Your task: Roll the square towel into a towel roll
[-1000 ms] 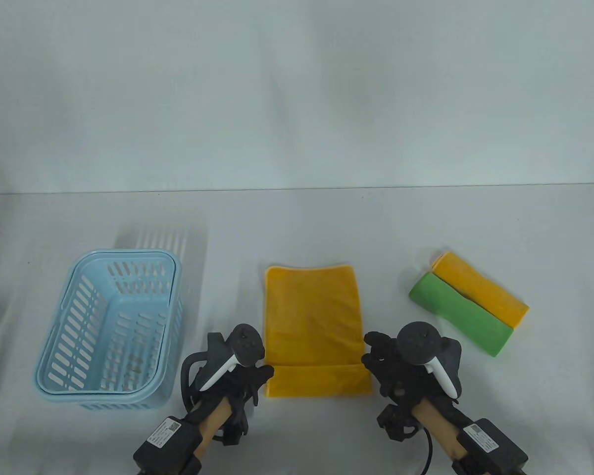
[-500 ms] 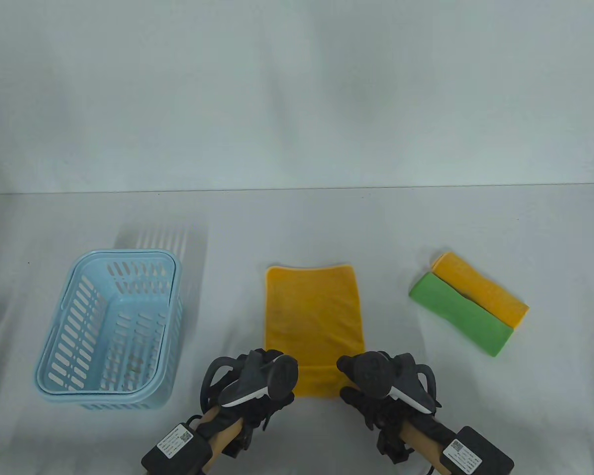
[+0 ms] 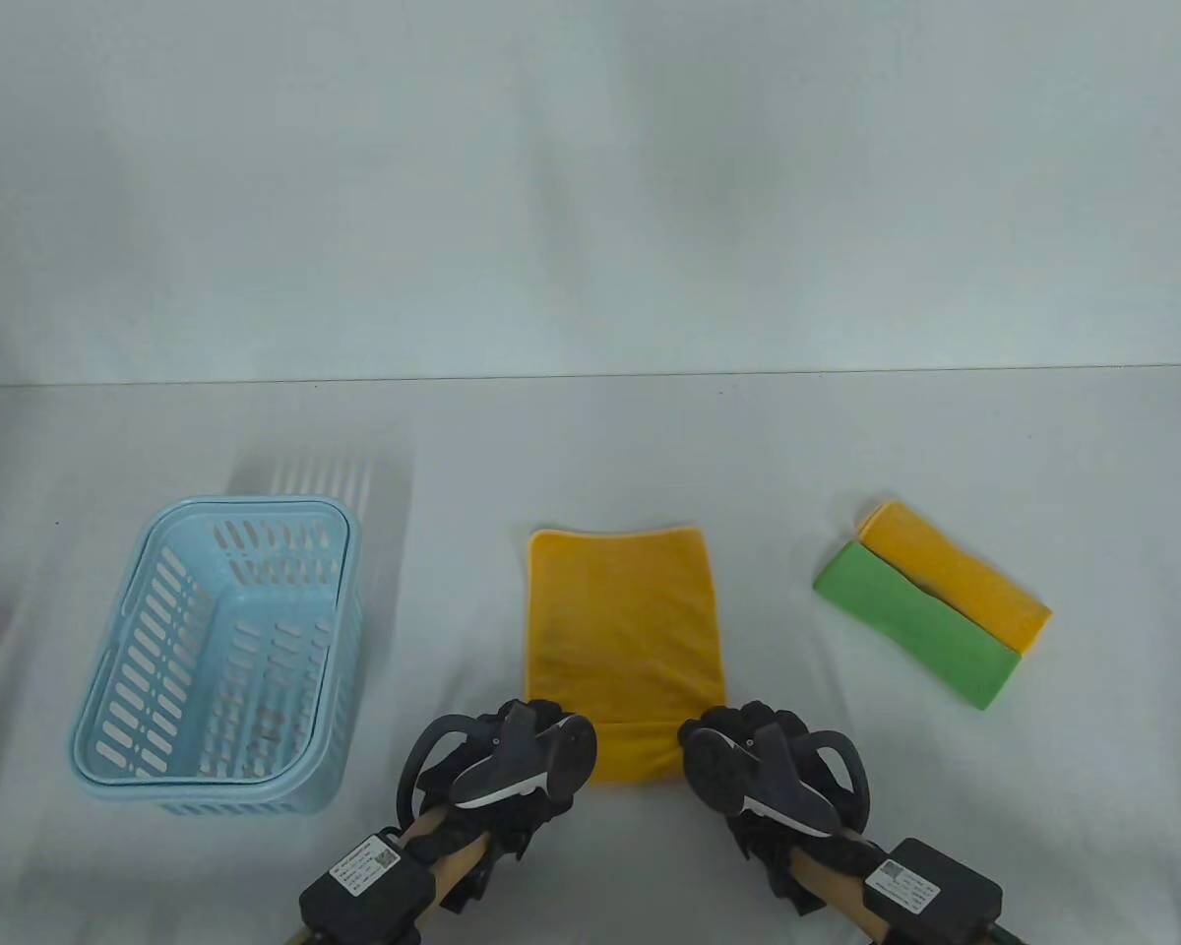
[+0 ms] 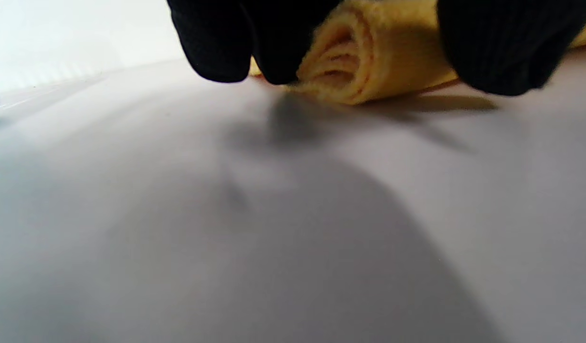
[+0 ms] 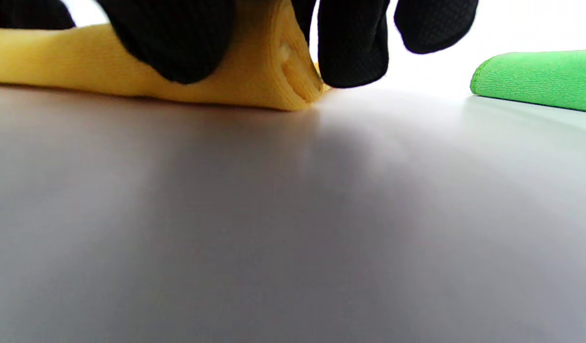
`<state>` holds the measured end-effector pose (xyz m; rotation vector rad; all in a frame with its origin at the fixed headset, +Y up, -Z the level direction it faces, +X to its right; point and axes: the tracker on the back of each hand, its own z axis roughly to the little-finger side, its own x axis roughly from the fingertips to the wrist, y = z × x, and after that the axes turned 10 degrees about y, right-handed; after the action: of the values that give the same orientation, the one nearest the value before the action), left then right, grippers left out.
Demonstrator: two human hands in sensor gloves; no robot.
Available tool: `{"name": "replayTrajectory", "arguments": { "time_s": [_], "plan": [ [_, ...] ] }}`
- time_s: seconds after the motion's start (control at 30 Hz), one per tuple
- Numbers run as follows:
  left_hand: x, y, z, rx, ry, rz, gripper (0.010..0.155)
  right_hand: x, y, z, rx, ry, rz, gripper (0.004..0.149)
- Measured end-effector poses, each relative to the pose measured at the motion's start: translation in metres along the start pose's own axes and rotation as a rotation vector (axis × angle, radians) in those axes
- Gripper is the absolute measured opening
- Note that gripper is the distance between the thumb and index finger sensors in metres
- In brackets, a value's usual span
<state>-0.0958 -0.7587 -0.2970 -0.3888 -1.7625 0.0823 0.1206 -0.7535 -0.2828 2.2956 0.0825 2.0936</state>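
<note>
The yellow towel (image 3: 622, 630) lies flat near the middle of the table (image 3: 590, 443), between the blue basket (image 3: 118, 689) on the left and 2 folded towels, 1 green (image 3: 905, 620) and 1 yellow (image 3: 955, 576), on the right. Its near edge is already turned into a small roll (image 3: 635, 753), and the wrist views show a few loose coils at each end. The left hand (image 3: 512, 763) holds the roll's left end with curled fingers (image 4: 216, 43) over the top and the thumb behind; the right hand (image 3: 748, 763) holds the right end the same way, fingers (image 5: 352, 47) curled over the cloth. To do this step well, both hands should probably push the roll toward the far edge at an equal pace, so neither end runs ahead and the roll stays straight rather than coning. Light downward pressure and a tuck of the fingertips would likely keep the coils tight. The flat part looks faintly wrinkled, so smoothing may help.
</note>
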Motion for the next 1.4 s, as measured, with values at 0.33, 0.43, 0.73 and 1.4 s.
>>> {"name": "replayTrajectory", "arguments": {
  "time_s": [0.33,0.43,0.73,1.4],
  "plan": [
    [-0.005,0.005,0.011,0.090,0.028,0.017,0.071,-0.015,-0.005,0.024,-0.303,0.122,-0.108,0.048],
    [-0.006,0.010,0.017,0.179,0.037,0.026,0.067,-0.019,-0.006,0.031,-0.408,0.158,-0.149,0.048],
    [-0.002,0.016,0.033,0.380,0.050,0.101,0.060,-0.021,-0.003,0.041,-0.570,0.212,-0.239,0.048],
    [-0.011,0.007,0.052,0.380,0.227,0.076,0.066,-0.030,-0.003,0.068,-0.690,0.353,-0.213,0.057]
  ]
}}
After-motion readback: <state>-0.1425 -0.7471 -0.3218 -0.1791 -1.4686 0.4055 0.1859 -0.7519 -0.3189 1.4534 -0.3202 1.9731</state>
